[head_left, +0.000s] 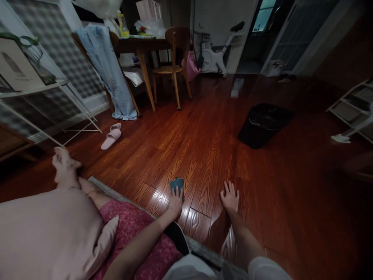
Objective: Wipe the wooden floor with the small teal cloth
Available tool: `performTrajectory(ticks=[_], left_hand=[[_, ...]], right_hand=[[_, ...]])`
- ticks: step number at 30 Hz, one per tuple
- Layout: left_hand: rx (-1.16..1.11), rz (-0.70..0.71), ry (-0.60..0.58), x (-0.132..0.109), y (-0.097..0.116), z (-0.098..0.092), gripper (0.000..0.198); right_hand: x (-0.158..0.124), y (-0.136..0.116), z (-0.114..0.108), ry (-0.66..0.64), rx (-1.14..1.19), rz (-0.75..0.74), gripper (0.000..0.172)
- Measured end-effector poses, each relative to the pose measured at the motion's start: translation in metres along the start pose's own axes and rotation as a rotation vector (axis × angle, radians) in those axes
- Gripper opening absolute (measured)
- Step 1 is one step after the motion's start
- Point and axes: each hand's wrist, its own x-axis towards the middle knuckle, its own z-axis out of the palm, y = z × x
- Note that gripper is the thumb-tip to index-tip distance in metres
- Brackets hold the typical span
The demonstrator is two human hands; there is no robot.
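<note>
My left hand (175, 202) reaches forward over a small flat teal item (177, 182), whose exact kind I cannot make out. The fingers are stretched and apart on its near part, covering some of it. Whether the thumb grips its edge is too small to tell. To the right, my right hand (230, 199) is palm down at the wooden floor (204, 155) with spread fingers and nothing in it.
A black lined trash bin (259, 128) stands ahead to the right. Pink slippers (111, 139) lie on the left, near jeans (106, 70) draped over a chair. A wooden chair (175, 70) and an exercise bike (215, 58) are farther back. A cushion (49, 233) covers the near left.
</note>
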Motion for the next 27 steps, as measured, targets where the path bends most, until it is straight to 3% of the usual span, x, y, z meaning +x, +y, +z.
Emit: performTrajectory(ticks=[5, 9, 12, 15, 20, 23, 27], left_hand=[[0.024, 0.464, -0.079, -0.015, 0.038, 0.007, 0.08], [0.031, 0.612, -0.118, -0.017, 0.036, -0.002, 0.085], [0.012, 0.598, -0.139, -0.01, 0.024, -0.009, 0.086], [-0.011, 0.494, -0.182, -0.007, 0.007, -0.018, 0.093], [-0.047, 0.369, -0.238, -0.016, -0.027, -0.036, 0.096], [-0.033, 0.327, -0.275, -0.02, -0.043, -0.039, 0.09], [-0.007, 0.307, -0.303, -0.018, -0.051, -0.037, 0.083]], right_hand=[[0.0, 0.0, 0.001, 0.029, 0.003, -0.007, 0.064], [-0.001, -0.003, -0.001, 0.036, 0.0, -0.001, 0.063], [-0.001, -0.006, -0.004, 0.032, -0.012, 0.007, 0.063], [0.0, -0.009, -0.01, 0.025, 0.017, 0.023, 0.063], [-0.002, -0.025, -0.025, 0.029, 0.129, 0.03, 0.065], [-0.022, -0.059, -0.026, 0.034, 0.157, -0.068, 0.064], [-0.076, -0.132, -0.007, 0.009, 0.217, -0.298, 0.059]])
